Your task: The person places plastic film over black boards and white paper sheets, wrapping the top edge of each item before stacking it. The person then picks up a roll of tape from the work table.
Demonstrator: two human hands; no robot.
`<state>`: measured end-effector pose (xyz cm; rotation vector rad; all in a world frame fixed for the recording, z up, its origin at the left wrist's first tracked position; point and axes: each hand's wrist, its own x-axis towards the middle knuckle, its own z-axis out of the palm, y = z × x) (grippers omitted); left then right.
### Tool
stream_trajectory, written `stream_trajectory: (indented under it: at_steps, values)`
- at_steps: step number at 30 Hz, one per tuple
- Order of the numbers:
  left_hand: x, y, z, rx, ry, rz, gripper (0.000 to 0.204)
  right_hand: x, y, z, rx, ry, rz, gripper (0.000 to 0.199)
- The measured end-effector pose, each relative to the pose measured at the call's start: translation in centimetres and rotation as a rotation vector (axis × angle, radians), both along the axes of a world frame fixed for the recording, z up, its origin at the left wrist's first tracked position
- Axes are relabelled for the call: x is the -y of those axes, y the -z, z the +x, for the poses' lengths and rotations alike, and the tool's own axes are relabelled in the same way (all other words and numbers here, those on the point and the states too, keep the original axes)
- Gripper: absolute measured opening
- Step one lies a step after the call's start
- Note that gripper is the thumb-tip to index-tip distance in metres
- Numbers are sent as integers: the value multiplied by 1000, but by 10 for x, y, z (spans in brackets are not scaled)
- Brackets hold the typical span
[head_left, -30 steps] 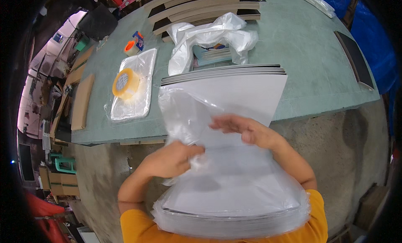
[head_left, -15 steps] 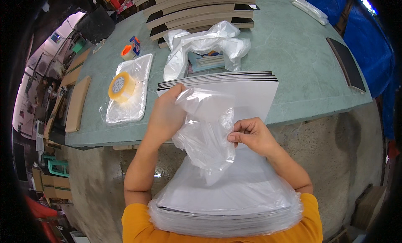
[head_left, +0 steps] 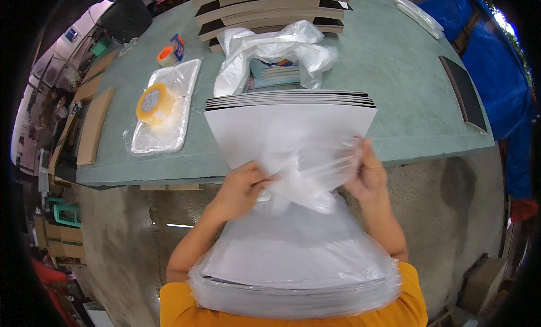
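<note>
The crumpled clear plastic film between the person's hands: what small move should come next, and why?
Perhaps ease the right hand slightly outward to spread the crumpled clear plastic film: it looks bunched near the left hand and fans out toward the right one, while the stacked flat white boards lie uncovered along their dark-edged top.

clear plastic (head_left: 307, 180) — crumpled; white boards (head_left: 270, 118) — stacked

The thin plastic film (head_left: 304, 186) is gleaming, glossy and creased — the white sheets (head_left: 242, 124) are looking smooth, matt and papery. The tape roll (head_left: 155, 104) is shining like slick plastic, the tabletop (head_left: 403, 96) is showing a dull finish, and the orange sleeve (head_left: 413, 287) is looking like matt cloth.
</note>
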<state>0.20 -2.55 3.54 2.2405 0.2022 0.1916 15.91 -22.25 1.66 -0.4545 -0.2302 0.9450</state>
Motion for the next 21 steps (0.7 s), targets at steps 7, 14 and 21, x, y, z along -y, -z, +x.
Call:
stream_trajectory:
  at_steps: [7,14,21]
  values:
    - [-180,173,-226,-172,-725,39,18,82,13,42,-97,346,-199,16]
    - [-76,-3,-50,455,-840,226,9,27,6,-9,187,-154,-281,18]
    - [31,-42,32,233,175,-577,7,-4,-40,-30,278,-273,-407,18]
